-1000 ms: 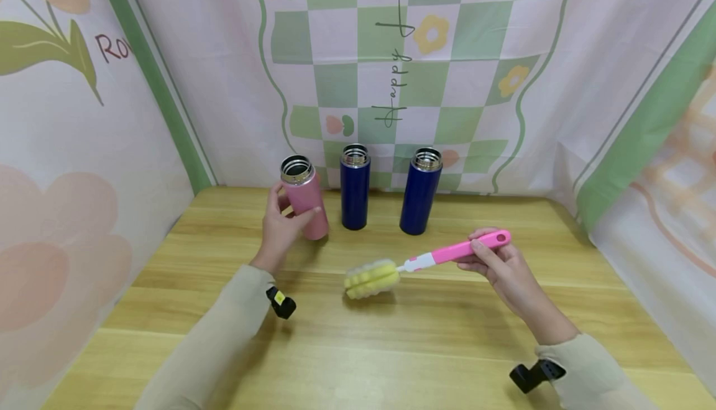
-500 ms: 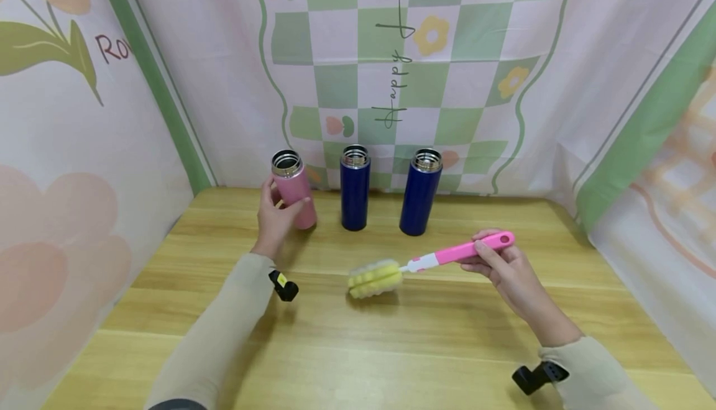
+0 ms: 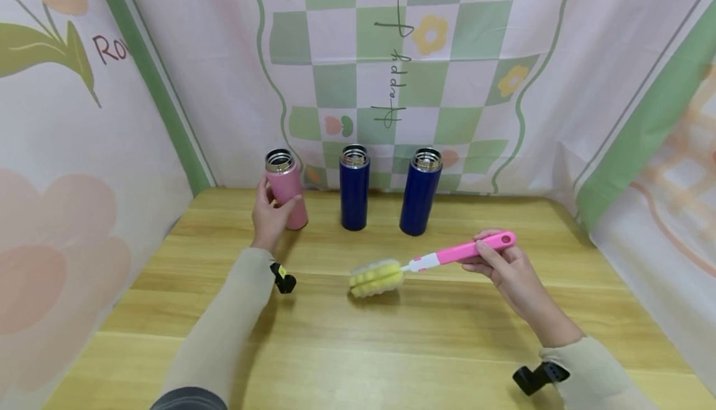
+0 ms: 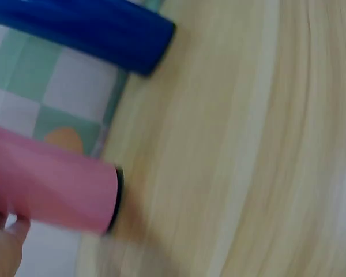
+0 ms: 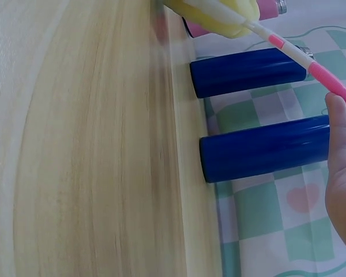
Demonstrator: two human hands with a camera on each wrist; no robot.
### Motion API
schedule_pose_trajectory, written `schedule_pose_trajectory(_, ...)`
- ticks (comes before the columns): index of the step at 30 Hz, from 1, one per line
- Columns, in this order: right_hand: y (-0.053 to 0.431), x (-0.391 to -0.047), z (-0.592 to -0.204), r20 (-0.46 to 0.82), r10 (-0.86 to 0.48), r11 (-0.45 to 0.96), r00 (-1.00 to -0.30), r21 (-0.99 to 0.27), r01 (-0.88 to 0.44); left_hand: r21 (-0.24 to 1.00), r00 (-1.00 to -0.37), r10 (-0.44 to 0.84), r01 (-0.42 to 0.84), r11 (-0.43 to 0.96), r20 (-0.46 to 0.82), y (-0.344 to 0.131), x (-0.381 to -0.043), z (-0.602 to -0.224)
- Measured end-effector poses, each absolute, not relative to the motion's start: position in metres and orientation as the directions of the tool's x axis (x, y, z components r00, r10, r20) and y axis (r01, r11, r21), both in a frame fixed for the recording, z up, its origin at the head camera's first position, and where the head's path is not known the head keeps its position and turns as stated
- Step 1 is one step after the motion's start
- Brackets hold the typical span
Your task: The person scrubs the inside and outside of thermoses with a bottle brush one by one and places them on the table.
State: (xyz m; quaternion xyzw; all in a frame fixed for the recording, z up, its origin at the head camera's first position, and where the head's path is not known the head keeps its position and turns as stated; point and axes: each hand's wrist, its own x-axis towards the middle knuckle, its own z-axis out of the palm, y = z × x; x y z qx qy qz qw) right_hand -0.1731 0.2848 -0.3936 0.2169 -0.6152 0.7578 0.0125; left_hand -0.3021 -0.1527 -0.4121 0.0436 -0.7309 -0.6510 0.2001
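My left hand (image 3: 271,216) grips a pink vacuum flask (image 3: 286,190) around its body near the back left of the table. The flask has no lid, and its steel mouth faces up. In the left wrist view its dark base (image 4: 116,199) shows close to the wood. My right hand (image 3: 506,273) pinches the pink handle of a bottle brush (image 3: 455,252) between thumb and fingers. The brush's yellow and white sponge head (image 3: 377,278) points left, low over the table in front of the flasks.
Two dark blue flasks stand upright without lids at the back, one in the middle (image 3: 355,192) and one to its right (image 3: 419,195). A checked green and white curtain (image 3: 386,81) hangs right behind the wooden table (image 3: 358,348).
My left hand has moved the pink flask left and slightly back, away from the blue flasks, and it stands straighter. The brush in my right hand has shifted barely to the right.
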Motion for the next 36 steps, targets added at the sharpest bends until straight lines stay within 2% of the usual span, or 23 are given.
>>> schedule_pose_trajectory(10,0.283,-0.173,-0.393,0.331,-0.255,-0.259,-0.908,-0.928,-0.266,0.938,-0.920,-0.267,0.212,0.276,0.287,-0.164,-0.314,-0.422)
schedule_pose_trajectory(29,0.286,-0.174,-0.394,0.319,-0.245,-0.232,-0.916,-0.936,-0.264,0.898,-0.916,-0.243,0.212,0.385,0.320,-0.157,-0.316,-0.421)
schedule_pose_trajectory(33,0.287,-0.174,-0.393,0.310,-0.235,-0.226,-0.921,-0.939,-0.258,0.906,-0.892,-0.316,0.196,0.376,0.324,-0.156,-0.312,-0.421)
schedule_pose_trajectory(36,0.290,-0.173,-0.393,0.307,-0.227,-0.230,-0.924,-0.939,-0.256,0.918,-0.839,-0.416,0.221,0.330,0.351,-0.155,-0.308,-0.421)
